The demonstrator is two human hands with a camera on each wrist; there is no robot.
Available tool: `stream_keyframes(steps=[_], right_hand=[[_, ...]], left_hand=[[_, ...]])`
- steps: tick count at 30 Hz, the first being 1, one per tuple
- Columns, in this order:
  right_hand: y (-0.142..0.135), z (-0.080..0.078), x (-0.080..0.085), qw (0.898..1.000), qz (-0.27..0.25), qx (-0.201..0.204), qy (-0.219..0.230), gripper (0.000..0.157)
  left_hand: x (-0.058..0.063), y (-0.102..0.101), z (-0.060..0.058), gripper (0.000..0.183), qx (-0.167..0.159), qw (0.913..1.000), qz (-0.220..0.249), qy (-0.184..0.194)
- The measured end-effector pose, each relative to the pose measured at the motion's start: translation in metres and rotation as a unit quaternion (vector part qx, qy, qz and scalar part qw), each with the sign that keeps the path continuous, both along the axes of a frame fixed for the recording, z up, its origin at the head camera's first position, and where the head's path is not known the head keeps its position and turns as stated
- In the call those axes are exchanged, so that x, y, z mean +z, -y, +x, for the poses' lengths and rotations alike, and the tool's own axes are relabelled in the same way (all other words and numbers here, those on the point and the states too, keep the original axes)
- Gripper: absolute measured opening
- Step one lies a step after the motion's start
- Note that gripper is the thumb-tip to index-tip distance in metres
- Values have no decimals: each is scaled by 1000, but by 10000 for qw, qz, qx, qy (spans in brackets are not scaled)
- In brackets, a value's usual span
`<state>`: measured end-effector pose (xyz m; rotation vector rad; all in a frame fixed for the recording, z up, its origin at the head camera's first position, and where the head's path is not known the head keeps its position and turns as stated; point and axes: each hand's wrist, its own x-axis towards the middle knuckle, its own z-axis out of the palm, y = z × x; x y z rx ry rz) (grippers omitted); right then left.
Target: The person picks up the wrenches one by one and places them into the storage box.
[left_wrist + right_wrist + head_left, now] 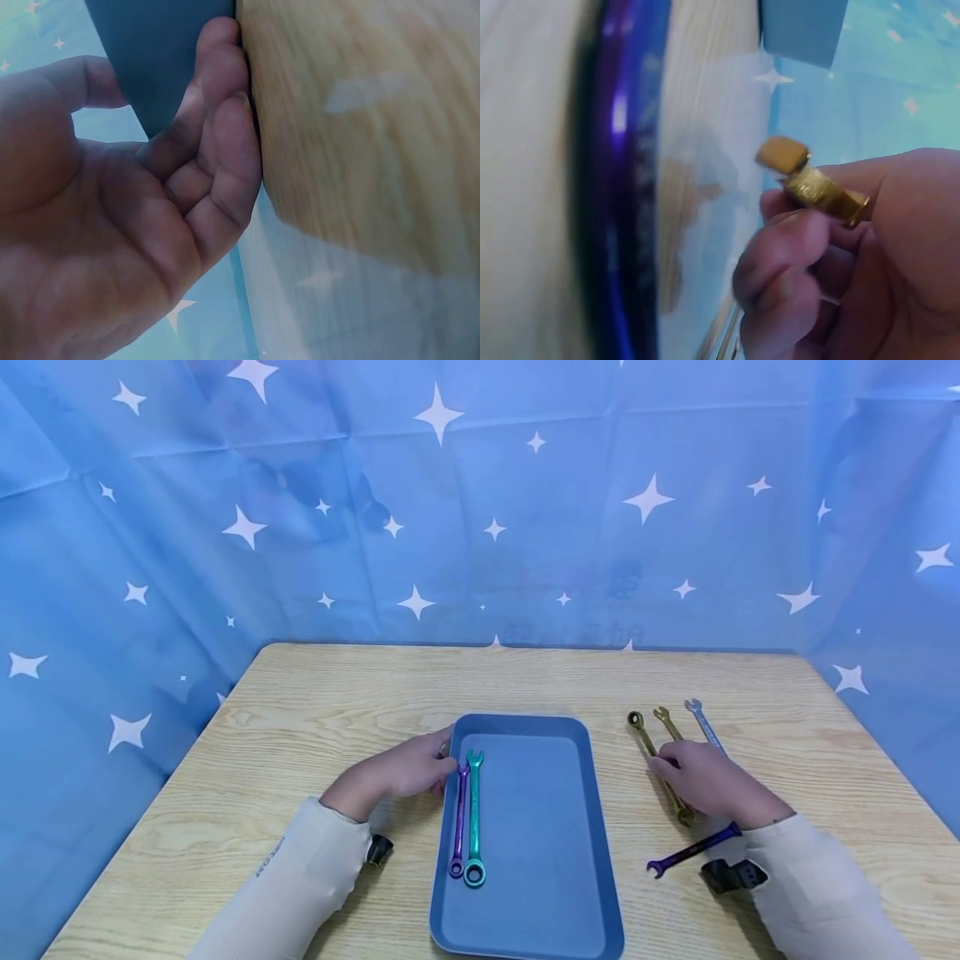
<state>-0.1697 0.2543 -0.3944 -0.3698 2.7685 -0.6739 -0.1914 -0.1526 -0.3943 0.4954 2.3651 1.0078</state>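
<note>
Tray (540,827) on table (360,685), wrenches (474,814) inside, others (693,852) right

Adds up to six wrenches. Inside one blue tray (540,827), two: a purple combination wrench (460,827) and a green combination wrench (474,814). Outside it, four: a first gold wrench (646,741) in the right grip (699,777), a second gold wrench (667,724), a silvery-blue wrench (706,727), a dark purple wrench (693,852). Grips, two, counting the left grip (405,770). Also two pale sleeves (288,877), one bench (225,827).
</note>
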Motion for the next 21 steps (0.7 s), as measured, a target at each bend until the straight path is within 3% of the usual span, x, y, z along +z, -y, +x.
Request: stream_keyframes(steps=[5,12,21], right_hand=[[5,0,4,9963,-789,-165,307,43],[16,3,10,9748,-2110,150,714,43],[25,6,17,9639,-2442,652,832,36]], left_hand=[[0,1,-1,63,-13,10000,4,11],[0,0,-2,62,43,10000,-17,18],[1,-1,-1,63,75,10000,-53,-2]])
